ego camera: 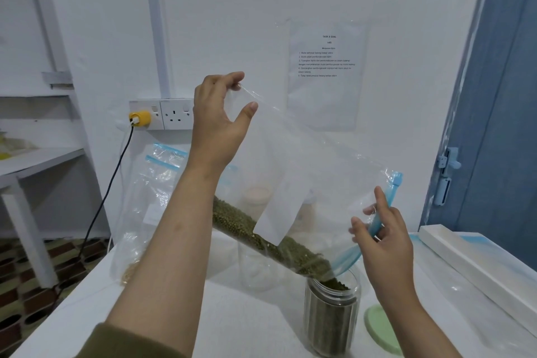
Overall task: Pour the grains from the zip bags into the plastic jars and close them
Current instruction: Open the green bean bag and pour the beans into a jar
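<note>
1. Zip bag [305, 171] of green grains [261, 237] tilted over the table [232, 314], blue zipper mouth down at the rim of the open jar [331, 320], nearly full.
2. Left hand [218, 122] pinching the raised bottom corner; right hand [383, 238] gripping the zipper edge.
3. Best to raise the corner slowly, hold the mouth inside the rim, stop before overflow.
4. Green lid [377, 328] lying just beside the jar; more zip bags [154, 197] and an empty jar [255, 264] behind, crowding the pour.

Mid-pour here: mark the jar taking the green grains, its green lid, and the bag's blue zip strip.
jar [331, 320], head view, on its clear side wall.
green lid [377, 325], head view, on its flat top.
blue zip strip [377, 222], head view, mid-strip beside the right hand's fingers.
</note>
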Available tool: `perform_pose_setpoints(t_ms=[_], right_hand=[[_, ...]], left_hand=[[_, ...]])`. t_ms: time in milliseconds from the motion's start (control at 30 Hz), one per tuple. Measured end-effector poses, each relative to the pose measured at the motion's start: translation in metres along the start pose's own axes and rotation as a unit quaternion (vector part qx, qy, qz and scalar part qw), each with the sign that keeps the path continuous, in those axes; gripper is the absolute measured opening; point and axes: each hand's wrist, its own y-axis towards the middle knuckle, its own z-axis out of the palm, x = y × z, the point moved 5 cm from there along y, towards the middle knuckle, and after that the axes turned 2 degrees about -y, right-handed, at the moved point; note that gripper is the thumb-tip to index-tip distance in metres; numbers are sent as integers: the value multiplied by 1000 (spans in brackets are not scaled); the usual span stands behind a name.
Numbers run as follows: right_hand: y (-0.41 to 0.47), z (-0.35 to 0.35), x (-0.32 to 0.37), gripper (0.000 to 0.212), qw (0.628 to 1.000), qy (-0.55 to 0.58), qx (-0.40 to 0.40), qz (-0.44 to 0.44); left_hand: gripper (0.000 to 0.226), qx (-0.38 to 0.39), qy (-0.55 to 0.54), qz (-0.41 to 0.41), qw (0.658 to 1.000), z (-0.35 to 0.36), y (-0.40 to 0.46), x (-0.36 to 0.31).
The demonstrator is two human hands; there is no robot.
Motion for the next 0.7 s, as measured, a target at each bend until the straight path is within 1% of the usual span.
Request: perform_pose_setpoints(t_ms=[700], right_hand=[[-2,-1,-1,64,1000,0,-4,1]], left_hand=[[43,-2,-4,2,1000,0,0,-2]])
